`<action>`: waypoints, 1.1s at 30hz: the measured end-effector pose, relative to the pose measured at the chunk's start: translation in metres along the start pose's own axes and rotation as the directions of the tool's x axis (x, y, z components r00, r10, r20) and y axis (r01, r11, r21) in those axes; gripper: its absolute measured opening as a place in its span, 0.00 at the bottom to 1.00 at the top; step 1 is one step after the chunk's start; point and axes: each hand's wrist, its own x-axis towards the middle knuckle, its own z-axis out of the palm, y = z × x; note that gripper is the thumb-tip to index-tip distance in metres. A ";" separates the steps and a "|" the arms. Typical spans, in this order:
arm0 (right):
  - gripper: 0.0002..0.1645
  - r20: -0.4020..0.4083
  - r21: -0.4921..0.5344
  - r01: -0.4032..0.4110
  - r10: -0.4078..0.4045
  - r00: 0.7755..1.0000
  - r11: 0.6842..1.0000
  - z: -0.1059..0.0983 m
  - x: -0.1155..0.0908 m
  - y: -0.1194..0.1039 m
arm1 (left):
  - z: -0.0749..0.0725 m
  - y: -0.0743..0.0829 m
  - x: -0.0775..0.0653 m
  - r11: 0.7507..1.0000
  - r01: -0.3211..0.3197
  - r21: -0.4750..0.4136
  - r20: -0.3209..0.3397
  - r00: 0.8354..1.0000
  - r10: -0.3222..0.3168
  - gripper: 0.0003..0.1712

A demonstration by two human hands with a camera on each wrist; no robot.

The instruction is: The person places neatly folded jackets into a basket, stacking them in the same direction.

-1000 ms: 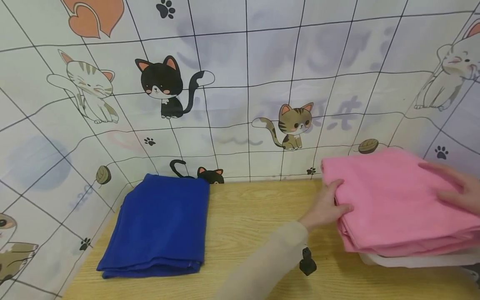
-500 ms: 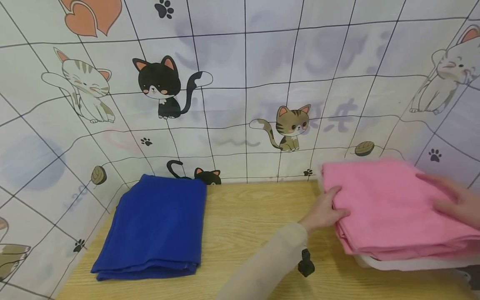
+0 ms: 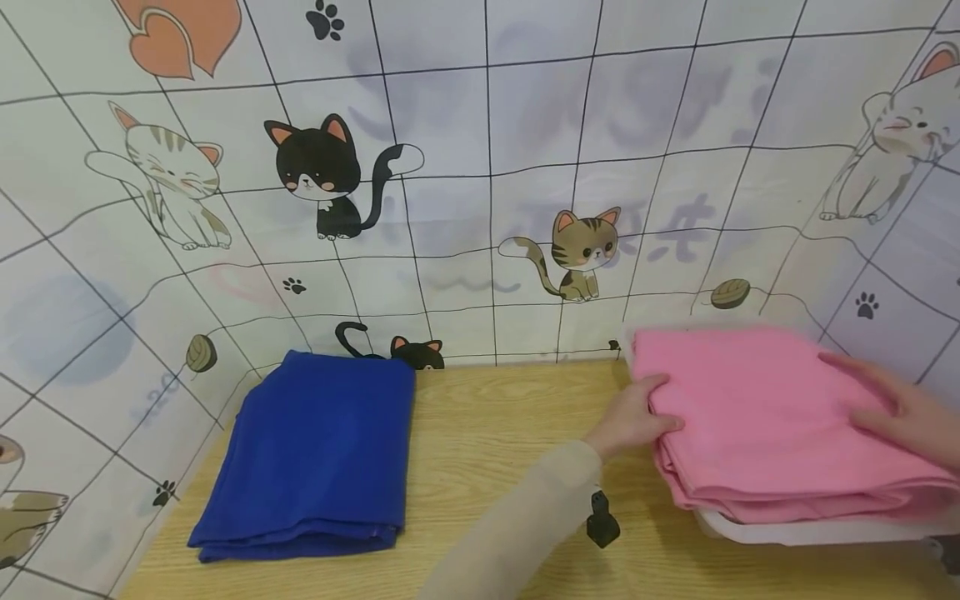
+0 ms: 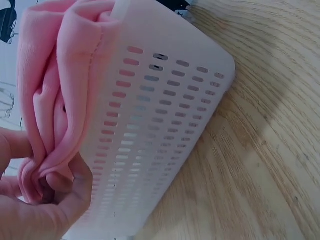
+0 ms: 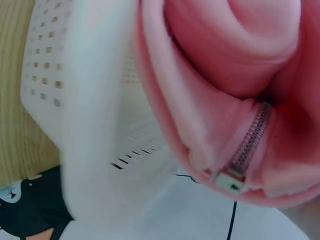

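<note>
A thick folded pink garment with a metal zipper lies over the top of a white perforated plastic basket at the right of the table. My left hand pinches its left edge; in the left wrist view the thumb and fingers close round the pink folds beside the basket wall. On the far side, my right hand holds the right edge, thumb on top, with its other fingers mostly hidden. From the right wrist view, part of the basket's inside shows below the garment.
A folded blue cloth lies at the left of the wooden table. A white wall covering with printed cats and grid lines rises behind and at both sides. A small dark object hangs by my left wrist.
Both hands have lowered the pink garment onto the basket and shifted it slightly left; more of the basket's rim shows now. The blue cloth stays in place.
</note>
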 end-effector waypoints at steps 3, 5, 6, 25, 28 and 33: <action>0.45 -0.010 0.009 0.016 -0.016 1.000 1.000 -0.003 0.003 0.004 | 0.006 0.004 0.002 0.999 0.012 0.040 -0.029 1.000 -0.011 0.36; 0.45 0.003 0.012 0.014 -0.014 1.000 1.000 -0.004 0.004 0.007 | 0.010 0.006 0.003 0.998 0.019 0.059 -0.046 0.999 -0.016 0.36; 0.45 0.016 0.013 0.008 -0.008 1.000 1.000 -0.004 0.005 0.007 | 0.011 0.006 0.004 0.997 0.025 0.070 -0.056 0.998 -0.022 0.36; 0.46 0.022 -0.028 0.063 -0.063 0.998 0.998 -0.002 0.012 0.018 | 0.046 0.007 0.015 0.759 0.077 0.646 -0.174 0.984 0.048 0.18; 0.46 0.011 -0.004 0.115 -0.115 0.993 0.993 0.002 0.013 0.018 | 0.048 0.007 0.015 0.703 0.078 0.707 -0.175 0.982 0.068 0.19; 0.45 0.035 0.020 0.064 -0.065 0.997 0.998 0.008 0.008 0.023 | 0.047 0.015 0.016 0.676 0.067 0.734 -0.122 0.992 0.034 0.18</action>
